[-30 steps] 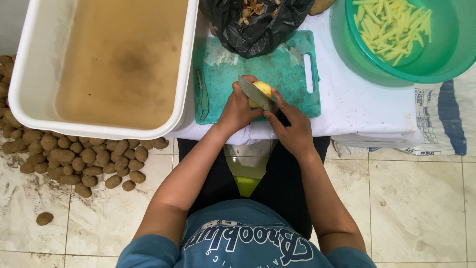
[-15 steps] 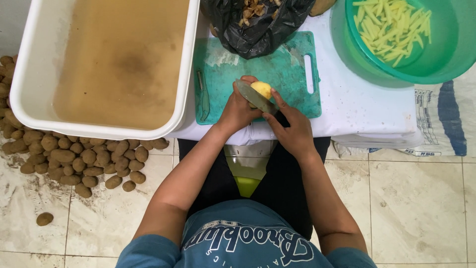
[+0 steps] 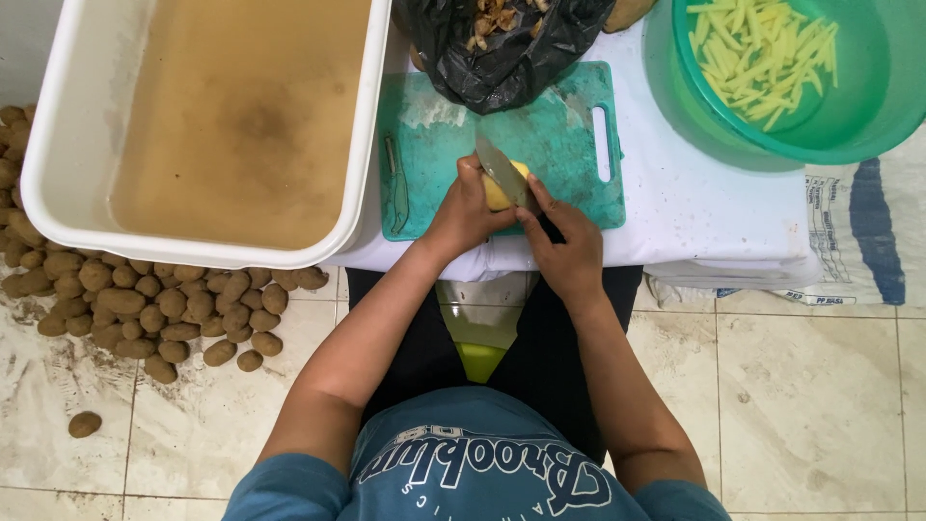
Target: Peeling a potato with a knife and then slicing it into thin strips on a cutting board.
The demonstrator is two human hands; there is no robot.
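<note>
Over the near edge of the teal cutting board (image 3: 569, 145), my left hand (image 3: 468, 207) is closed around a peeled yellow potato (image 3: 500, 191), and my right hand (image 3: 569, 241) is closed on the handle of a knife (image 3: 503, 172) whose blade lies against the potato. On the left part of the board rests a peeler (image 3: 395, 183). At the far edge of the board, a black plastic bag (image 3: 511, 48) holds peelings. To the far right stands a green basin (image 3: 849, 125) containing cut potato strips (image 3: 762, 58). To the left, a white tub (image 3: 68, 145) holds cloudy water. On the floor at left lies a heap of unpeeled potatoes (image 3: 145, 309).
</note>
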